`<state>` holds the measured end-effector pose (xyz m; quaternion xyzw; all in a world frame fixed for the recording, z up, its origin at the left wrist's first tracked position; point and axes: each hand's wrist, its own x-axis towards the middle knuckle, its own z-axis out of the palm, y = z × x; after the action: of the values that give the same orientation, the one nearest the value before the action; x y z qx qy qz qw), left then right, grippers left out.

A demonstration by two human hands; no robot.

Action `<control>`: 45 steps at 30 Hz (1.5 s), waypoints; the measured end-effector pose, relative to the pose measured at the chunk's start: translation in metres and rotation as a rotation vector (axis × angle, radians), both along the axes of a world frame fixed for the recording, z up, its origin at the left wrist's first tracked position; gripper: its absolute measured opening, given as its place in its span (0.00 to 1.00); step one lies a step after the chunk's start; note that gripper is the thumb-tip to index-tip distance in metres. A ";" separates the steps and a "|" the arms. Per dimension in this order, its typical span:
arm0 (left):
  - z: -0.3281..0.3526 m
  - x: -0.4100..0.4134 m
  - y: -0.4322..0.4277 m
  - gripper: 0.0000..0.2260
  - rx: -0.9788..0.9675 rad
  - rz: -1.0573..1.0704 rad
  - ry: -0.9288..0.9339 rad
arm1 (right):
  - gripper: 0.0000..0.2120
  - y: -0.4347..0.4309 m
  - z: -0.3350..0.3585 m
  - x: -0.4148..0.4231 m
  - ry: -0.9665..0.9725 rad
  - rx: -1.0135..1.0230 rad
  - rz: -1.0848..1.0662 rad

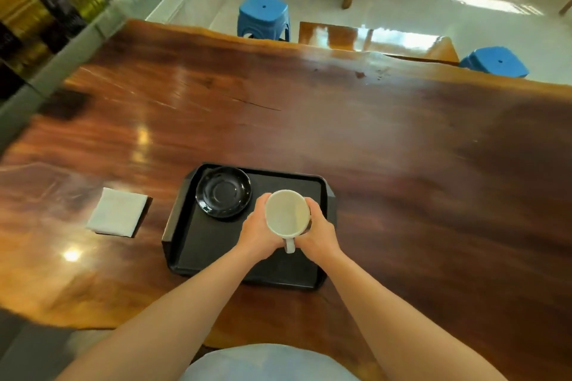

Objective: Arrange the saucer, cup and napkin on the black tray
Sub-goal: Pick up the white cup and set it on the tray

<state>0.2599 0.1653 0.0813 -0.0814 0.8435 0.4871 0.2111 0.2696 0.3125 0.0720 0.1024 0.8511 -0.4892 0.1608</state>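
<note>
The white cup [287,216] is held above the middle of the black tray [322,192], its open mouth up and its handle pointing back toward the person. The left hand [258,227] and the right hand [318,230] cup it from either side, fingers wrapped around its wall and closed on it. Whether its base already touches the tray cannot be told from above.

The black saucer [223,192] lies just to the left, in the tray's far left corner, apart from the cup. The folded napkin [118,210] rests on the desk [402,148], off the tray to the left.

If the cup is meant for the saucer, it should be kept level, carried left until centred over the saucer's ring, and lowered straight down before the fingers loosen, since an off-centre landing could tip the saucer.
</note>
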 end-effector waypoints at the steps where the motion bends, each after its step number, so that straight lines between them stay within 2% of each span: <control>1: 0.001 0.001 -0.005 0.41 0.003 0.015 0.000 | 0.35 -0.004 0.000 -0.001 0.001 -0.008 0.016; 14: 0.005 -0.001 -0.018 0.42 0.022 0.034 -0.017 | 0.36 -0.018 0.000 -0.005 -0.001 0.011 0.050; 19: 0.001 -0.010 -0.016 0.45 -0.018 0.014 -0.042 | 0.36 -0.017 -0.002 -0.012 -0.026 0.010 0.016; 33: -0.022 -0.049 -0.007 0.38 -0.032 -0.061 -0.033 | 0.36 -0.007 -0.023 -0.044 -0.095 0.053 -0.065; 39: -0.041 -0.062 -0.001 0.34 -0.027 -0.028 -0.065 | 0.33 -0.003 -0.037 -0.057 -0.131 0.068 -0.066; 45: -0.056 -0.075 0.000 0.33 -0.032 -0.007 -0.092 | 0.32 -0.004 -0.051 -0.072 -0.153 0.063 -0.073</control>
<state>0.1844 0.1653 0.0254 -0.1042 0.8408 0.4688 0.2498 0.1980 0.3081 0.0208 0.1752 0.8470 -0.4585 0.2040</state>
